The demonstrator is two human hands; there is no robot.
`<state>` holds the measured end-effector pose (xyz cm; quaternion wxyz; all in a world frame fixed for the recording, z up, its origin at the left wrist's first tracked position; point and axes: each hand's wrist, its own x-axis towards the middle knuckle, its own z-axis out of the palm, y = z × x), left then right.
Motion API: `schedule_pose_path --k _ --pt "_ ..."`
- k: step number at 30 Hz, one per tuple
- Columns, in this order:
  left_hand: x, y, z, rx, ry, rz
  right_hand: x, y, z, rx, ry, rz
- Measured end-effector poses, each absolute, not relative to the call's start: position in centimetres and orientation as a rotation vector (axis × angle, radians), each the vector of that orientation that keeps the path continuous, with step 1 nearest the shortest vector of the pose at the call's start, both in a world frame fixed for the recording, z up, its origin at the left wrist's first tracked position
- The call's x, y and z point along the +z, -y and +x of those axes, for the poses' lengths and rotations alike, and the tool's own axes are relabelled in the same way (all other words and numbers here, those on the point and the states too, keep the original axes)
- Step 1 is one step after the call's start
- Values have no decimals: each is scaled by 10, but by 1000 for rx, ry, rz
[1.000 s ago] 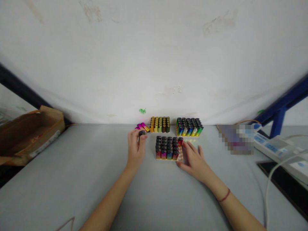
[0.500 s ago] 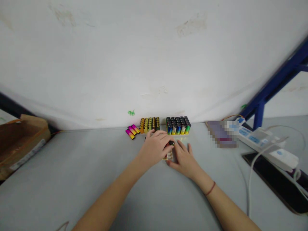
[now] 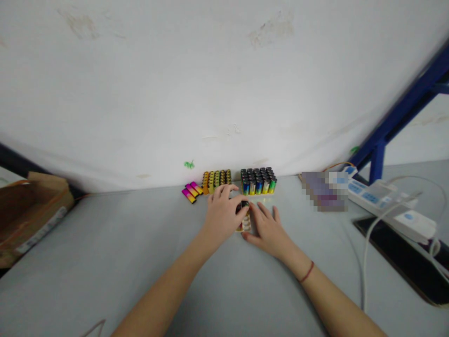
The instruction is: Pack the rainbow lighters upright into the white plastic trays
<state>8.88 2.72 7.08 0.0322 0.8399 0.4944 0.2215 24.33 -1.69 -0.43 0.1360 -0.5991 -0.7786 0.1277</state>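
A small pale tray (image 3: 247, 223) with rounded slots lies on the table, largely covered by my left hand (image 3: 223, 211). Thumb and index finger of that hand are closed around the dark end of a battery (image 3: 244, 204) at the tray's far part; its other fingers reach over the tray's left side. My right hand (image 3: 269, 230) lies along the tray's right side, thumb at the near corner and index finger at the edge, holding it. Behind stand a block of black-topped batteries (image 3: 258, 181) and a block of yellow-topped batteries (image 3: 216, 180). Three pink-and-yellow batteries (image 3: 191, 191) lie left of these.
A cardboard box (image 3: 33, 217) stands at the far left. On the right are a power strip (image 3: 377, 201), a black phone-like slab (image 3: 400, 257), white cables (image 3: 366, 267) and a blurred-out flat item (image 3: 322, 192). A white wall (image 3: 224, 93) rises behind the table.
My left hand has turned slightly, and the battery's dark end now points up at the tray rather than sideways. My right hand stays at the tray. The view has shifted a little.
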Motion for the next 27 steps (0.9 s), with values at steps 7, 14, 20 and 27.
schedule_pose_path --k 7,14,20,27 --pt "66 -30 88 742 -1511 2535 -4 17 243 361 2258 -1738" --pt "72 -32 85 1016 -1335 2495 -4 17 243 373 2248 -1750" --pt "56 -61 36 1139 -1565 2142 -6 17 245 358 2251 -1732" --pt "8 -91 -32 755 -2048 2233 -4 18 245 359 2254 -1753"
